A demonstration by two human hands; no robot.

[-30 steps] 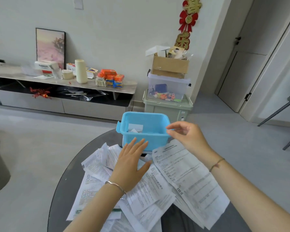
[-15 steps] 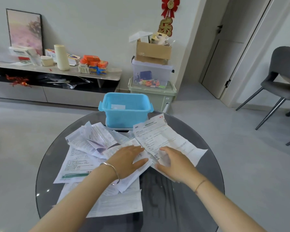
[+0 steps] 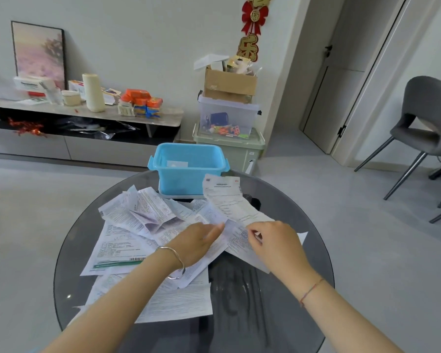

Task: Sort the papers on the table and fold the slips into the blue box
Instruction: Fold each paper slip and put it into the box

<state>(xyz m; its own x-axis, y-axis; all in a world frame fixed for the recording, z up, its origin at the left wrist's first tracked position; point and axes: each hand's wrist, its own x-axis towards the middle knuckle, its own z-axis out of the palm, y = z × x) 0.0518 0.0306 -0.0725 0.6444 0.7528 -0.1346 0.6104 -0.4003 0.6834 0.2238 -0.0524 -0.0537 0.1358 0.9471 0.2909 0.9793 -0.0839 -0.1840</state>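
A heap of printed papers (image 3: 127, 240) covers the left and middle of a round dark glass table (image 3: 285, 276). The open blue box (image 3: 189, 171) stands at the table's far edge with a white slip (image 3: 177, 163) inside. A long printed sheet (image 3: 225, 197) leans up against the box's right front. My left hand (image 3: 196, 242) lies flat on the heap, fingers pointing right. My right hand (image 3: 275, 242) pinches the near end of that long sheet, close beside the left fingertips.
Stacked storage bins with a cardboard box (image 3: 229, 85) on top stand behind the table. A low cabinet (image 3: 87, 138) with clutter runs along the left wall. A grey chair (image 3: 425, 123) is at the right, a door (image 3: 341, 72) beyond.
My right hand came back from the box to the table and took hold of the long sheet, whose far end now lifts against the box. My left hand slid nearer on the heap.
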